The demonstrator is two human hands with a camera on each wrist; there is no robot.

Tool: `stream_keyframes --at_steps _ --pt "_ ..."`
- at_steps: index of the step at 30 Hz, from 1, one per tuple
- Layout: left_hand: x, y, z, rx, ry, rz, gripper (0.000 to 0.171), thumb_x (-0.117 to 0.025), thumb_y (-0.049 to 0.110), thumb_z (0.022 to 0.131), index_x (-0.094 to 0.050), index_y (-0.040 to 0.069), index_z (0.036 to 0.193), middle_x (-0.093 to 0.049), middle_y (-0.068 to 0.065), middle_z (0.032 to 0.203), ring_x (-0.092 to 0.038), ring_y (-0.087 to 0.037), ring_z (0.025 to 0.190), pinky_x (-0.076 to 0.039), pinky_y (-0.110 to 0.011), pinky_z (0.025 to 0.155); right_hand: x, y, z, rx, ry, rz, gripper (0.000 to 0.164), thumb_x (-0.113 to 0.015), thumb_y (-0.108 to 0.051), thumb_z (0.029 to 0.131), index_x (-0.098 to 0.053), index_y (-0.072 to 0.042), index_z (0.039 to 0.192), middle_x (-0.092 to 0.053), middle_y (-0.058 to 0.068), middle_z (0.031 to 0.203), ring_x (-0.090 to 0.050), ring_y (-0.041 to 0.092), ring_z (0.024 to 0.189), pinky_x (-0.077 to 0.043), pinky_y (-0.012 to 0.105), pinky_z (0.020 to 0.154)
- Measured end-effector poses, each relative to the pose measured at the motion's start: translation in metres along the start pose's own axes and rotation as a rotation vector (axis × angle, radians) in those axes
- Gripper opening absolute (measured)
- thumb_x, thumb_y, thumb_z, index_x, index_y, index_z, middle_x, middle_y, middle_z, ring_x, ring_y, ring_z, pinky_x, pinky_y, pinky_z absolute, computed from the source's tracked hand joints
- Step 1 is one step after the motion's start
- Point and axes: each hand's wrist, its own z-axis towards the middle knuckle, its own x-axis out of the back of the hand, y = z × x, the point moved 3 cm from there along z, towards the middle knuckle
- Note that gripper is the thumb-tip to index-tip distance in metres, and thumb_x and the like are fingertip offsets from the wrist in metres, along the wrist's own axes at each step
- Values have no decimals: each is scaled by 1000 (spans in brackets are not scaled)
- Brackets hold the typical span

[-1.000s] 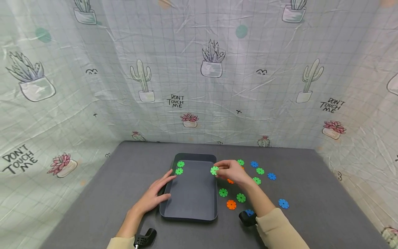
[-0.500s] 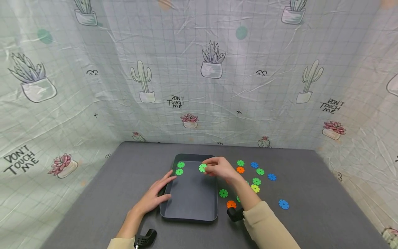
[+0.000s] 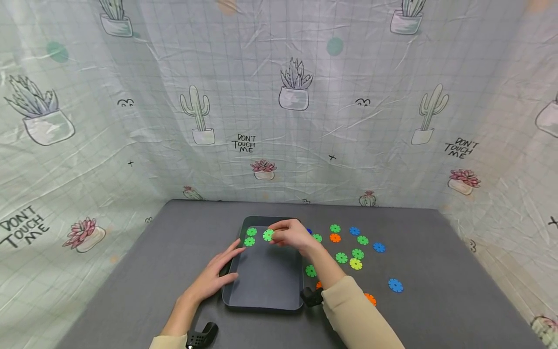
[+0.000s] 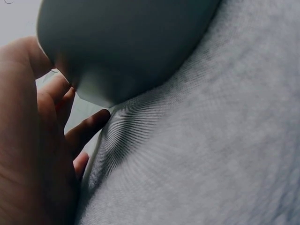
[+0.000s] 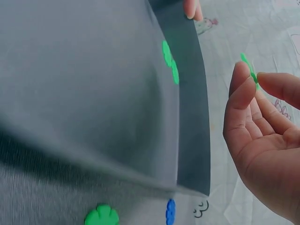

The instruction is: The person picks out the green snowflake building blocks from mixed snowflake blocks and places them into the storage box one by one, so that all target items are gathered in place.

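In the head view a dark grey tray (image 3: 263, 286) lies on the table, with two green notched plastic discs, one disc (image 3: 251, 231) behind the other (image 3: 249, 241), in its far left corner. My right hand (image 3: 293, 236) is over the tray's far part and pinches a third green disc (image 3: 268, 235) between thumb and fingertips. The right wrist view shows that disc (image 5: 249, 65) nearly edge-on, raised above the tray floor. My left hand (image 3: 214, 275) rests at the tray's left rim, fingers spread and fairly straight; the left wrist view shows its thumb and fingertips against the tray wall (image 4: 126, 51).
Right of the tray, several loose discs lie scattered on the grey table (image 3: 418, 252): green (image 3: 341, 258), orange (image 3: 334, 238), blue (image 3: 395, 285) and yellow (image 3: 355, 263). The right forearm partly covers some. A patterned curtain (image 3: 244, 184) stands behind the table.
My right hand has moved left from the tray's right rim to over its far part, carrying the green disc towards the two in the corner. The left hand stays at the rim.
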Motion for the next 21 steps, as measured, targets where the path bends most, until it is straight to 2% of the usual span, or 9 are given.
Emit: stream_keyframes --at_steps 6,9,16,21 --pt "0 0 0 0 -3 -2 60 -64 18 94 -48 11 151 -26 -9 165 -27 -43 146 -16 -76 104 -9 3 7 -2 -8 10 33 -61 -3 95 -66 7 127 -74 13 95 -68 40 100 -53 50 90" --pt "0 0 0 -2 -1 -6 61 -64 18 93 -48 11 152 -26 -9 165 -27 -42 146 -15 -76 105 -14 5 11 -1 -15 9 33 -61 -2 95 -66 8 126 -74 15 96 -68 42 101 -53 49 88" --pt "0 0 0 -22 4 16 61 -63 18 94 -46 10 152 -26 -11 164 -30 -44 144 -17 -77 104 -26 8 18 -9 -31 24 32 -61 -2 95 -66 9 125 -73 21 99 -71 35 93 -56 45 84" --pt "0 -1 0 -26 6 16 60 -63 19 96 -46 9 152 -27 -11 164 -30 -44 144 -17 -77 103 -33 9 20 -16 -50 27 36 -59 -2 95 -63 9 129 -71 24 105 -70 38 97 -56 42 83"
